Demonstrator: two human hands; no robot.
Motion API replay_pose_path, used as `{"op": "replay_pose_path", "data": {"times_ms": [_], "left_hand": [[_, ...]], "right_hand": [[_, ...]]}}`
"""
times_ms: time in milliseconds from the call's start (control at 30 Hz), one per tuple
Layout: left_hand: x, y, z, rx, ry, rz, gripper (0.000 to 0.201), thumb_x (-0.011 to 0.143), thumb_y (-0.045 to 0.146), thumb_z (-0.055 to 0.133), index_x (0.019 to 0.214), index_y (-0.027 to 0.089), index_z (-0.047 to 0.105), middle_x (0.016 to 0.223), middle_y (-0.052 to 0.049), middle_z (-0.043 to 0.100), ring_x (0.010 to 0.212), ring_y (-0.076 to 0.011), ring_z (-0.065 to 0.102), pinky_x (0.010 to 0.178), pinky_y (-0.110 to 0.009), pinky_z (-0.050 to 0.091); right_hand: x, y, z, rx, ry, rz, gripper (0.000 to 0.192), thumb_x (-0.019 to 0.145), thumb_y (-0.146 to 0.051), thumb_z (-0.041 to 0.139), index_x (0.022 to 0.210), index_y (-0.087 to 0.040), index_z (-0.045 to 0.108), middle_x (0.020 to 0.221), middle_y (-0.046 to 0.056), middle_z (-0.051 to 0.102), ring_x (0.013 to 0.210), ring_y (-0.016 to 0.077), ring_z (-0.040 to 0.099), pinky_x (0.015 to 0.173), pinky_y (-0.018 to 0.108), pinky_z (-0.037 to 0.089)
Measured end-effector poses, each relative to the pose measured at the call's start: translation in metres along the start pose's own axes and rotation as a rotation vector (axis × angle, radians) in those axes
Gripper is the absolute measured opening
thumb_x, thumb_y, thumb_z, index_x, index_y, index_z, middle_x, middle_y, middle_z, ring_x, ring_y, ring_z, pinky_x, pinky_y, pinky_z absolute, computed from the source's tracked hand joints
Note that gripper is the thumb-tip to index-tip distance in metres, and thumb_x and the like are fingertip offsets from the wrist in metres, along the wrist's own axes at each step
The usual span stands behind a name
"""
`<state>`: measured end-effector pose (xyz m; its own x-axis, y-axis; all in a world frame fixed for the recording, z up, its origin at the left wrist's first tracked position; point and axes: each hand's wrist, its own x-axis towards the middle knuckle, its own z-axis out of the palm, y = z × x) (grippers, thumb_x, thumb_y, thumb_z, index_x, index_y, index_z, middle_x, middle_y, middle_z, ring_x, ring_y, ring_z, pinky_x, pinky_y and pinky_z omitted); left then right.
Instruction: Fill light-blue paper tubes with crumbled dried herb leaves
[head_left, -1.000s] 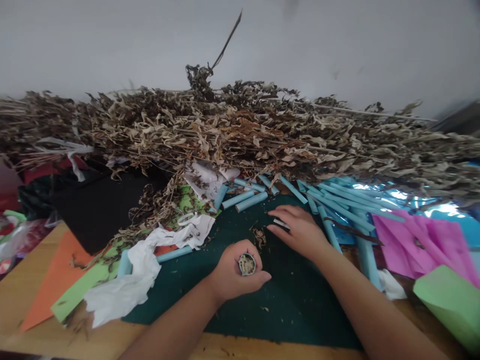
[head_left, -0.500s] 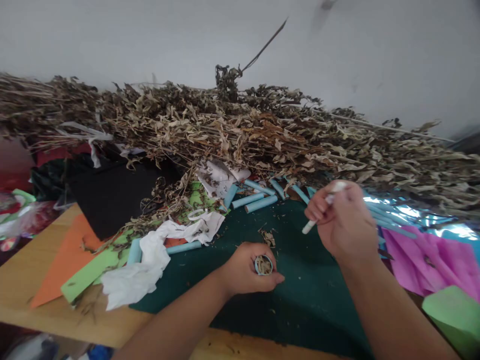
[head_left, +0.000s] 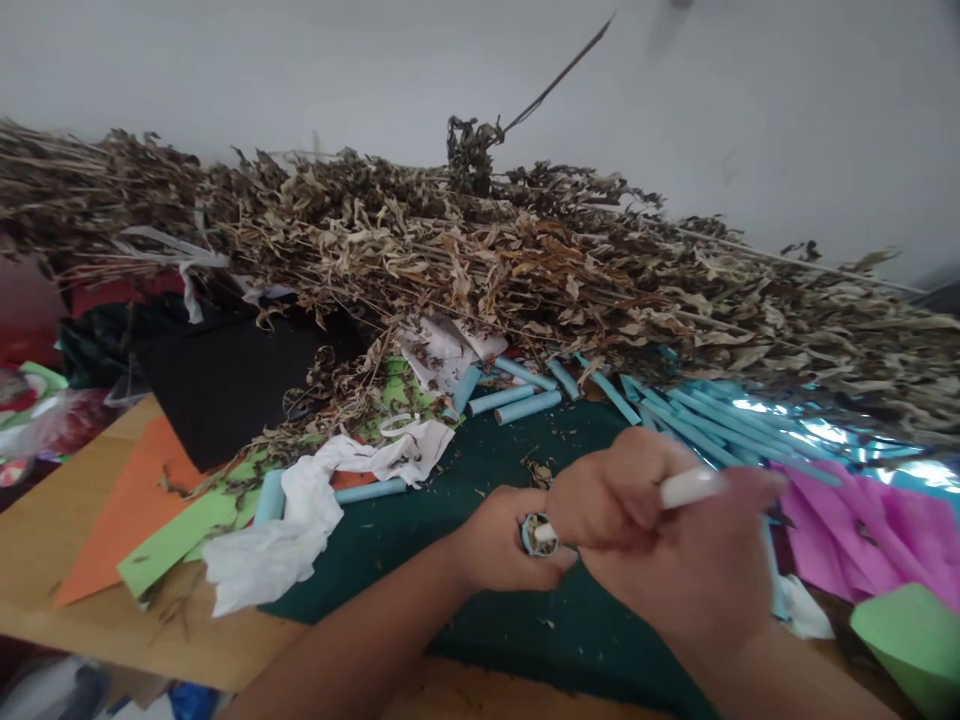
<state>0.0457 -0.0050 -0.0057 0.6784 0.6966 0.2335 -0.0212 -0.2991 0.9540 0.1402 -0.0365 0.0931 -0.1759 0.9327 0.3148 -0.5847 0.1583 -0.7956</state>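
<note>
Blue tube (head_left: 537,535) sits upright in left hand (head_left: 499,545), fist clenched round it, over the green mat (head_left: 480,480). Right hand (head_left: 675,560) grips a white stick (head_left: 686,488), tip in the tube mouth. Best to press straight down, tube steady (filling looks like dried leaf). Tube body hidden; right hand blurred.

Lighting: soft, even daylight; faint shadows. Glare on blue foil (head_left: 832,432). Edges bowed, blurred; right hand (head_left: 660,540) motion-smeared.
</note>
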Motion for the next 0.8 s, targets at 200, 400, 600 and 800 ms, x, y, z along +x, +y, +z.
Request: {"op": "replay_pose_path", "data": {"times_ms": [200,400,600,800], "left_hand": [[-0.0001,0.0006,0.0001,0.027,-0.017,0.008,0.012,0.049,0.011,0.059,0.055,0.014,0.049,0.055,0.002,0.048,0.06,-0.012,0.048,0.051,-0.018,0.04],[-0.0009,0.0008,0.0015,0.023,-0.008,-0.045,0.01,0.052,0.011,0.058,0.057,0.014,0.05,0.052,0.003,0.046,0.055,-0.0098,0.045,0.049,-0.018,0.039],[-0.0007,-0.0047,0.0042,-0.003,-0.028,-0.024,0.009,0.053,0.014,0.057,0.058,0.014,0.049,0.054,0.003,0.048,0.051,-0.0086,0.044,0.048,-0.019,0.038],[0.0022,0.0009,0.0015,-0.081,-0.02,0.01,0.007,0.051,0.013,0.054,0.056,0.014,0.05,0.052,0.001,0.049,0.054,-0.0108,0.046,0.047,-0.019,0.038]], "right_hand": [[-0.0008,-0.0037,0.0044,-0.063,0.006,0.031,0.049,0.069,-0.061,0.044,0.05,-0.017,0.031,0.042,-0.006,0.022,0.038,0.0072,0.022,0.039,0.021,0.02],[-0.0009,-0.0054,0.0086,-0.067,-0.011,-0.011,0.054,0.071,-0.062,0.039,0.046,-0.017,0.026,0.039,-0.006,0.019,0.036,0.0073,0.021,0.039,0.022,0.021],[-0.0016,-0.0092,0.004,-0.048,-0.065,0.077,0.054,0.071,-0.063,0.038,0.048,-0.016,0.026,0.041,-0.006,0.02,0.038,0.007,0.021,0.04,0.022,0.021],[-0.0004,-0.0101,0.0009,-0.043,-0.072,0.072,0.052,0.07,-0.061,0.043,0.048,-0.017,0.027,0.041,-0.006,0.021,0.038,0.007,0.022,0.041,0.022,0.023]]}}
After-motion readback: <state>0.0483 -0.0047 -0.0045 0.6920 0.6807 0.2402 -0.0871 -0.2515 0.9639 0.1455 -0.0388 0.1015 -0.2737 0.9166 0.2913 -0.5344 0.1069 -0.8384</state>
